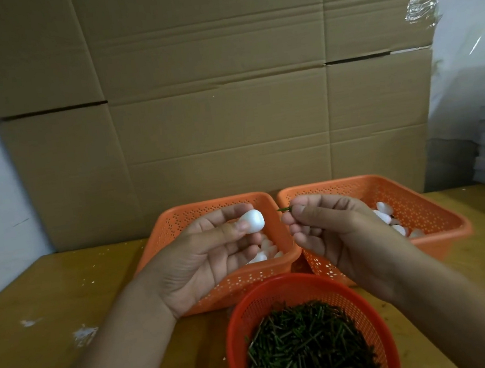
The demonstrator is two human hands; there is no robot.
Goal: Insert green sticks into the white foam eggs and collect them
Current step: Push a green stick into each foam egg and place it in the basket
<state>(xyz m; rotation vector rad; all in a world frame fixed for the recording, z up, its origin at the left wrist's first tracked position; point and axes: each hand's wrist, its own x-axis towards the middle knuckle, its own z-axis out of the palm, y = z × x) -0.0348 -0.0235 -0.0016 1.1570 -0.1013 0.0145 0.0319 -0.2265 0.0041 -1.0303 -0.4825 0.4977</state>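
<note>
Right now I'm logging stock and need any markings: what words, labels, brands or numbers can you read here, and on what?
None can be read. The cardboard boxes show plain brown faces with no print. The orange baskets, the round basket, the egg and the table carry no text or sign.

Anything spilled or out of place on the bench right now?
Only white foam crumbs scattered on the wooden table left of the baskets, likely shed from the eggs. The baskets sit upright, and nothing else looks spilled.
</note>
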